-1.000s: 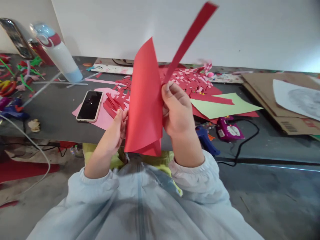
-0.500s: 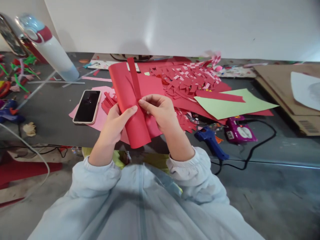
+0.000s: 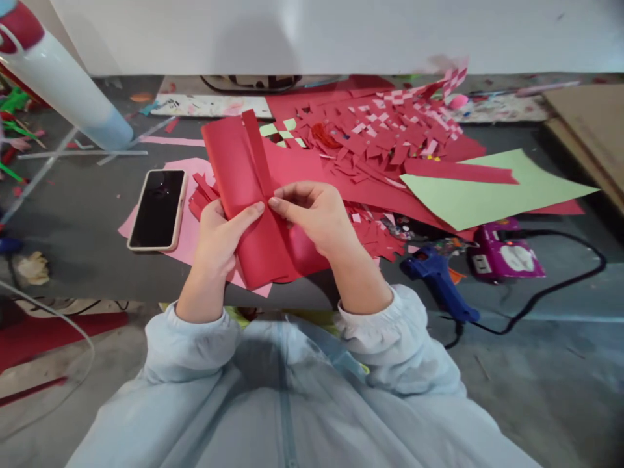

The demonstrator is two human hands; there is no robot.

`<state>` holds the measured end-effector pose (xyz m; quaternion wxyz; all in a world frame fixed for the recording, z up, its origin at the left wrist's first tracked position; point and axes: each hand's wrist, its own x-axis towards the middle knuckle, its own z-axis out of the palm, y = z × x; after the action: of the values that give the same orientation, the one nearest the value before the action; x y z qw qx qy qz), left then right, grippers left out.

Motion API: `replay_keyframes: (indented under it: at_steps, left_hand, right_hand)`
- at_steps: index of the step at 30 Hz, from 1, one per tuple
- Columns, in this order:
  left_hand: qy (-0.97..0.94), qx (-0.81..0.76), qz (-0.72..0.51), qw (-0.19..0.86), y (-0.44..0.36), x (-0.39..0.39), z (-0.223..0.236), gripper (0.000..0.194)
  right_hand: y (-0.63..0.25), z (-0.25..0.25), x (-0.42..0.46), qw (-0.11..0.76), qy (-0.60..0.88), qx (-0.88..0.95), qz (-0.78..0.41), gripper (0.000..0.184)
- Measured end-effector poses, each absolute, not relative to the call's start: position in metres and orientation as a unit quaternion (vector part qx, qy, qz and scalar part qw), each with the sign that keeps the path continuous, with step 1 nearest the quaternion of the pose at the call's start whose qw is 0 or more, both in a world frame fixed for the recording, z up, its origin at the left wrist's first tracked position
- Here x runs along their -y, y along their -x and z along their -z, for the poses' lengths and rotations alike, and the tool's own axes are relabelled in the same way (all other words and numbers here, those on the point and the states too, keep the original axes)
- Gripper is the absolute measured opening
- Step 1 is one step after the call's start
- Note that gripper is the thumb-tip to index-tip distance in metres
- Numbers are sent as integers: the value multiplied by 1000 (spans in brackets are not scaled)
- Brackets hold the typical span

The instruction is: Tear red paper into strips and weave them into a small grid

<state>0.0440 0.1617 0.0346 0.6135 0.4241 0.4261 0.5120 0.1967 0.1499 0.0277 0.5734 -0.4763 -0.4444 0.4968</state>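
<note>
A curved sheet of red paper (image 3: 234,169) lies over the near edge of the dark table (image 3: 88,221), and a narrow red strip (image 3: 258,153) runs along its top. My left hand (image 3: 219,237) grips the sheet's left side, thumb pressed on its face. My right hand (image 3: 312,214) pinches the strip against the sheet where the two thumbs almost meet. Behind them lies a woven mat of red and pink strips (image 3: 385,130). Loose red strips (image 3: 202,195) are heaped on pink paper (image 3: 190,244) just left of the sheet.
A phone (image 3: 158,209) lies face up on the left. A white bottle (image 3: 58,81) leans at the far left. A light green sheet (image 3: 487,192), a blue glue gun (image 3: 436,279) and a purple box (image 3: 507,257) with a black cable sit to the right. Cardboard (image 3: 585,117) lies at far right.
The red sheet and strip came down from held upright in the air to resting on the table edge. The strip, once sticking up from my right hand, now lies along the sheet.
</note>
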Motion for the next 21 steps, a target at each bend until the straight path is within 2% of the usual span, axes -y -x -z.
replay_keyframes:
  at_steps: [7,17,21]
  left_hand:
    - [-421,-439,-522,597,-44,-158,-33,32]
    - [-397,-423,-531,617,-45,-154,-27,27]
    - [-409,-430,-536,601,-44,-154,-24,27]
  right_hand:
    - [-192,-25,-147,576,480,443,-491,21]
    - [-189,-27,-140,596,494,430,-464,17]
    - [-194,-27,-139,575,493,434,-487,19]
